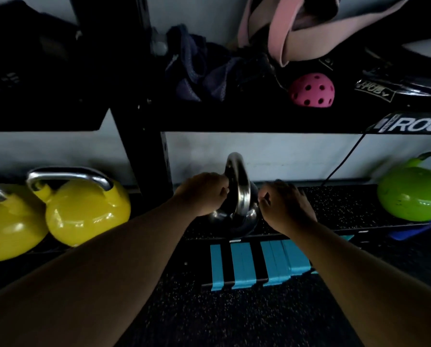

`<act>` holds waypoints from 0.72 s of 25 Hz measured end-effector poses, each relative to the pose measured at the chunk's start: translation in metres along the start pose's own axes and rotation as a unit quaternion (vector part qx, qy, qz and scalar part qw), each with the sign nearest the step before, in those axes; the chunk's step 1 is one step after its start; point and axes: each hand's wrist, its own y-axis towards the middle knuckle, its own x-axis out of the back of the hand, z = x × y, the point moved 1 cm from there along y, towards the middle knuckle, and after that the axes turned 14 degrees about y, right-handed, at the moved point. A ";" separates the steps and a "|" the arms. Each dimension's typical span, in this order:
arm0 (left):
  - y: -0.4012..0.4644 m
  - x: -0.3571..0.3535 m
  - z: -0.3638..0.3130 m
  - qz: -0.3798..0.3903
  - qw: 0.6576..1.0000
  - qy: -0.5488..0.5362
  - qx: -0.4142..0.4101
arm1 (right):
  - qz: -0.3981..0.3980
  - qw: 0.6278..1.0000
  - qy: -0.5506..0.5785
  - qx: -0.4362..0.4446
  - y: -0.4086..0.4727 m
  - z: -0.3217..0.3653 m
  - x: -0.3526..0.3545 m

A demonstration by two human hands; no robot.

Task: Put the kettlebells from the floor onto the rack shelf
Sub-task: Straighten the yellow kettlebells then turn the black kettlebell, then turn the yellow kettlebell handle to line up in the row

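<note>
Rack shelf: two yellow kettlebells, one black, one green.

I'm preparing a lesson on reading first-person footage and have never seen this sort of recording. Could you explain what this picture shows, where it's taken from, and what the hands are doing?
One camera, worn on a person's head, looks forward and down at their bare arms. Both hands reach to a black kettlebell standing on the low rack shelf. The left hand has its grip on the steel handle; the right hand rests beside the bell, its hold unclear. Two yellow kettlebells sit left, a green kettlebell right. A pink ball lies on the shelf above.
</note>
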 end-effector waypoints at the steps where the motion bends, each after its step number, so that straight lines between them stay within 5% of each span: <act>1: -0.012 0.005 0.005 -0.004 1.000 0.014 0.003 | 0.003 1.000 -0.015 0.021 -0.003 0.008 0.001; 10: -0.124 0.024 0.094 -0.048 0.993 0.097 0.037 | 0.046 0.995 0.002 0.089 -0.025 0.118 -0.029; 18: -0.186 0.045 0.255 -0.053 0.986 0.132 0.086 | 0.065 0.988 0.041 0.135 0.009 0.277 -0.113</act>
